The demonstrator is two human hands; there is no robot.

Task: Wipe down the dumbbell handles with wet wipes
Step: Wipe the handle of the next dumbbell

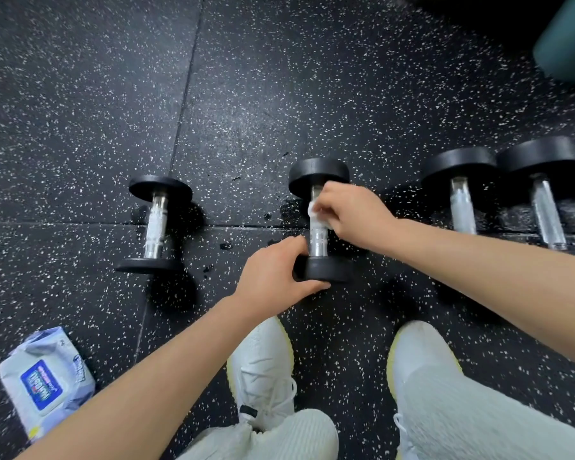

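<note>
A black dumbbell (pixel 319 242) with a chrome handle lies on the speckled rubber floor in the middle. My right hand (pixel 352 214) pinches a white wet wipe (pixel 313 212) against the upper part of its handle. My left hand (pixel 273 277) grips the dumbbell's near weight head, thumb under it and fingers over its top. Another dumbbell (pixel 155 224) lies to the left, apart from both hands. Two more dumbbells (pixel 462 194) (pixel 545 194) lie to the right, side by side.
A pack of wet wipes (pixel 45 381) with a blue label lies on the floor at the lower left. My two white shoes (pixel 263 366) (pixel 419 353) stand just below the dumbbell. A teal object (pixel 568 44) sits at the top right corner.
</note>
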